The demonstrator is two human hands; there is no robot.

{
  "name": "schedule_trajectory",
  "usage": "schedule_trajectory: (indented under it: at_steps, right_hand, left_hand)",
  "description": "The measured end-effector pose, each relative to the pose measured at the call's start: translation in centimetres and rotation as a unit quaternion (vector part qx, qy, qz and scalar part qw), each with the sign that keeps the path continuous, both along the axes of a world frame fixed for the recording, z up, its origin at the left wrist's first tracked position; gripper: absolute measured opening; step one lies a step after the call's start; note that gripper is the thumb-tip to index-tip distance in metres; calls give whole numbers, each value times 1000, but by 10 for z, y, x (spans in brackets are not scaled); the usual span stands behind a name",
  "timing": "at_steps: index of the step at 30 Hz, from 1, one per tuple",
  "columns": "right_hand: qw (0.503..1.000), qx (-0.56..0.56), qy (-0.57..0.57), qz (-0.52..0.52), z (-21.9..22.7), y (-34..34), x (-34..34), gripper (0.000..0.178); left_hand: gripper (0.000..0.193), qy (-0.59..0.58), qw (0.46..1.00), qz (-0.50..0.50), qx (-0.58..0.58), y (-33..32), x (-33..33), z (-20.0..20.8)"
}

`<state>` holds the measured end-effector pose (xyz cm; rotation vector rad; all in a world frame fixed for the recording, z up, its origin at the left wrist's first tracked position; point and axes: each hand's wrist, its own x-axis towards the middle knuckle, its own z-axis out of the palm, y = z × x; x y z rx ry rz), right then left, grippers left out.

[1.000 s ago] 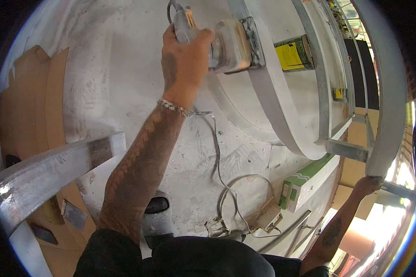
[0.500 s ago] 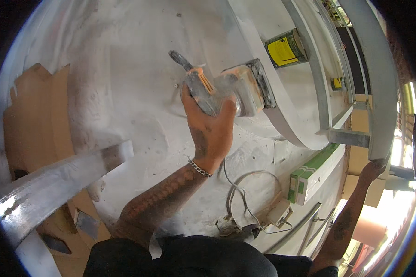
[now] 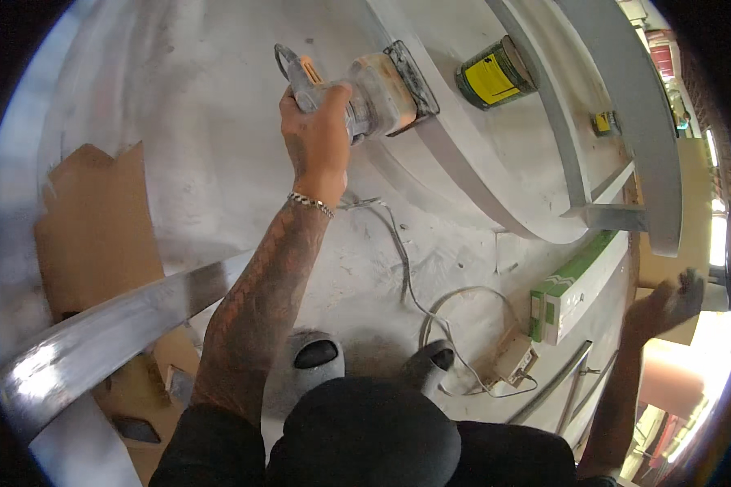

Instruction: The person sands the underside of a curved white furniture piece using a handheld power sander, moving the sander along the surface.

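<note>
Item count: one power sander [image 3: 374,93], two yellow-labelled cans [image 3: 495,75] (one large, one small [image 3: 603,122]), one green-and-white box [image 3: 573,286], two shoes [image 3: 317,355].

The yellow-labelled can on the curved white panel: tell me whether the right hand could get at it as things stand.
Probably not without shifting. The right hand is spread out low at the far right, and the can sits up on the panel beyond the grey rails. The left hand, holding the sander, is nearer.

left forearm [image 3: 260,284]: tattooed | wrist: silver chain bracelet [image 3: 310,203] | sleeves: black | shoes: dusty grey
</note>
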<state>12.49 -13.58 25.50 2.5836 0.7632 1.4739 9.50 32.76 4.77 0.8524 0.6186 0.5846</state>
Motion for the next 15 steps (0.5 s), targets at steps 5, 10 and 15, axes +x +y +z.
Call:
schedule_trajectory:
  at_steps: [5, 10, 15]
  right_hand:
    - [683, -2, 678, 272, -75, 190, -77, 49]
    - [485, 264, 811, 195, -165, 253, -49, 61]
    - [171, 550, 809, 114, -194, 300, -32, 66]
  left_hand:
    - [66, 21, 999, -17, -26, 21, 0, 2]
    - [64, 43, 998, -26, -29, -7, -4, -3]
    - [60, 18, 999, -19, -22, -38, -32, -9]
